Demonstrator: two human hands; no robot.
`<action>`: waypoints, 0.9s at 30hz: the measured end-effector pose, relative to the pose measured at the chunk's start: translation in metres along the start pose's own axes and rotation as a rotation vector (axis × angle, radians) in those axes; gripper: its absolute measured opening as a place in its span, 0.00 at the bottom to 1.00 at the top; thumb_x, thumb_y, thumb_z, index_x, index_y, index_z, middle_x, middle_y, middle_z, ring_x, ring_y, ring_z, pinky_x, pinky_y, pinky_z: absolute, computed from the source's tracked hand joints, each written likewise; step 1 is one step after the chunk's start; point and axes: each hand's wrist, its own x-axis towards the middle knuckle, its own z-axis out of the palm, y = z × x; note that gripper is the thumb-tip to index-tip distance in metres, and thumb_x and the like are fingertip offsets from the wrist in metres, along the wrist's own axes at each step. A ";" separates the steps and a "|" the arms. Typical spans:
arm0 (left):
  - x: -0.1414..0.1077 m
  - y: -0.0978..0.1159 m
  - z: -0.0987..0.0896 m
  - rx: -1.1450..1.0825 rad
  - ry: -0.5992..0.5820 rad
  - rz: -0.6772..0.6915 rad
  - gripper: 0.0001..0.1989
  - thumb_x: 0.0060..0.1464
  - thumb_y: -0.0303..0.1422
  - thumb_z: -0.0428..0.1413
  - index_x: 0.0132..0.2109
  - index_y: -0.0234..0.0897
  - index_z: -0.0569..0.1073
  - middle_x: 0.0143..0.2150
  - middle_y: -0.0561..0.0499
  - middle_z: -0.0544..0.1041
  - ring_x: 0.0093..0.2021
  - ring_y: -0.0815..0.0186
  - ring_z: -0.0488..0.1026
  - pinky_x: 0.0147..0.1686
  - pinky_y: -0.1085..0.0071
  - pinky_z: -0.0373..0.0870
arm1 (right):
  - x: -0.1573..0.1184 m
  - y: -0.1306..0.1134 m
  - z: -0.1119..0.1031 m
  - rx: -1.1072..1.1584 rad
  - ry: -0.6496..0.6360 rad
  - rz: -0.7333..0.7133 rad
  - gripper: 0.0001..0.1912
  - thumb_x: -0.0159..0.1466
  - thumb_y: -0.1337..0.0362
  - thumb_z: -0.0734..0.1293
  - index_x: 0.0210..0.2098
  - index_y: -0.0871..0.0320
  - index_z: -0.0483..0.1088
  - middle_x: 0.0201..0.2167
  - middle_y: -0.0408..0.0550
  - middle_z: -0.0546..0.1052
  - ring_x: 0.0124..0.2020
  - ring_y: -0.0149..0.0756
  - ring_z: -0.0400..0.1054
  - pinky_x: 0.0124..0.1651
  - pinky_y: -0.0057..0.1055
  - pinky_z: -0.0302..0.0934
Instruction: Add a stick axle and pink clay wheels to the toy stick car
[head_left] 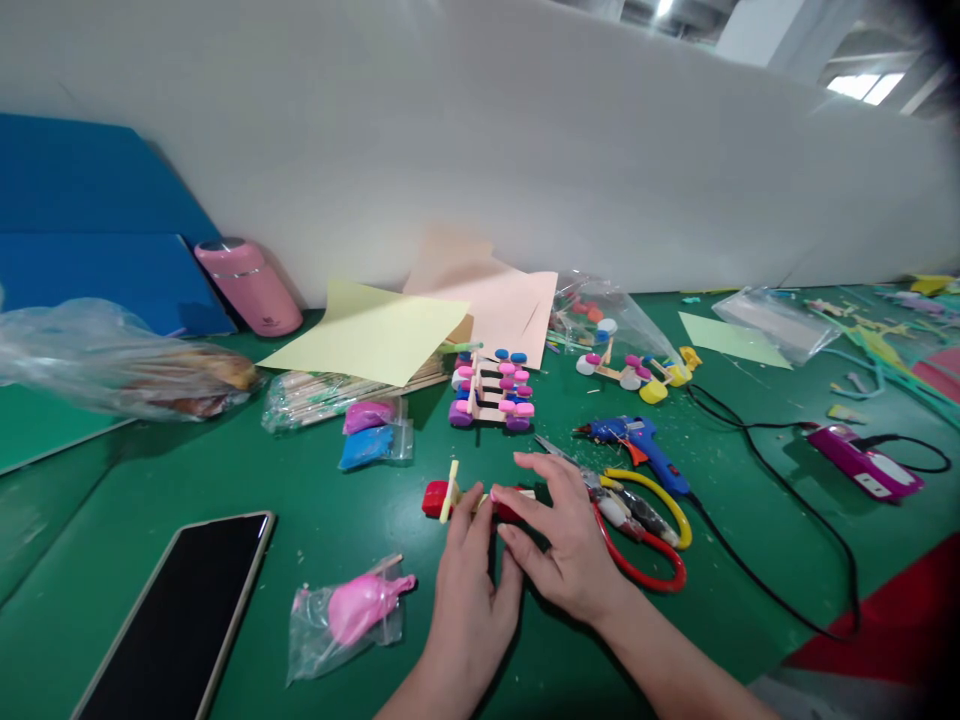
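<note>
A small toy car (pixel 448 492) with red wheels and a pale yellow stick frame lies on the green table, partly hidden under my fingers. My left hand (pixel 472 590) comes from below, its fingers closed on the car's middle. From the right, my right hand (pixel 564 545) reaches over the same car. Its index finger and thumb are bent in toward the car, and the other fingers stick out. A tiny pink spot shows at the index fingertip; whether it is clay or a nail, I cannot tell. Behind my hands stand several similar cars (pixel 491 411) with pink, blue and purple wheels.
Scissors (pixel 641 580) with red and yellow handles lie beside my right hand, below a blue glue gun (pixel 637 440). Clay packets (pixel 367 447), a bag of pink clay (pixel 366 608) and a phone (pixel 180 620) lie left. Yellow paper (pixel 375 330) covers bagged sticks (pixel 330 400).
</note>
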 end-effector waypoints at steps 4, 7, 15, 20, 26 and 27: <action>0.000 0.001 -0.001 0.004 -0.011 -0.010 0.18 0.52 0.26 0.46 0.52 0.27 0.61 0.54 0.33 0.61 0.55 0.55 0.61 0.50 0.55 0.64 | 0.000 0.001 0.000 0.007 -0.004 0.005 0.17 0.58 0.64 0.62 0.47 0.55 0.68 0.54 0.51 0.59 0.54 0.45 0.53 0.54 0.46 0.49; 0.000 0.001 -0.001 0.005 -0.002 0.000 0.18 0.53 0.26 0.46 0.52 0.28 0.61 0.54 0.33 0.61 0.55 0.55 0.61 0.50 0.55 0.64 | 0.000 0.002 0.001 0.014 0.001 0.004 0.17 0.58 0.64 0.62 0.47 0.55 0.68 0.53 0.52 0.59 0.54 0.45 0.53 0.54 0.46 0.50; 0.002 0.002 -0.001 0.008 -0.018 -0.026 0.18 0.53 0.26 0.45 0.52 0.30 0.60 0.55 0.35 0.61 0.56 0.55 0.60 0.51 0.54 0.63 | 0.002 0.000 0.000 0.093 0.047 0.055 0.20 0.58 0.65 0.62 0.50 0.55 0.64 0.52 0.51 0.61 0.54 0.44 0.54 0.55 0.45 0.50; 0.001 0.003 -0.002 -0.003 -0.021 -0.066 0.20 0.52 0.26 0.46 0.53 0.32 0.59 0.56 0.36 0.61 0.57 0.55 0.59 0.50 0.55 0.63 | 0.000 0.005 0.005 0.316 0.241 0.305 0.17 0.59 0.66 0.61 0.49 0.57 0.61 0.48 0.53 0.66 0.48 0.39 0.62 0.49 0.39 0.58; 0.001 0.007 -0.005 -0.031 -0.010 -0.098 0.21 0.52 0.25 0.45 0.55 0.31 0.58 0.56 0.36 0.61 0.55 0.56 0.61 0.49 0.57 0.64 | -0.004 0.019 0.008 0.361 0.349 0.490 0.06 0.62 0.62 0.59 0.31 0.58 0.63 0.24 0.44 0.71 0.24 0.31 0.65 0.26 0.27 0.62; 0.000 0.007 -0.005 -0.030 -0.013 -0.100 0.22 0.52 0.25 0.45 0.55 0.31 0.57 0.56 0.36 0.61 0.55 0.56 0.62 0.49 0.57 0.64 | -0.004 0.019 0.007 0.357 0.334 0.491 0.08 0.62 0.62 0.59 0.29 0.58 0.63 0.20 0.42 0.69 0.21 0.29 0.63 0.23 0.25 0.60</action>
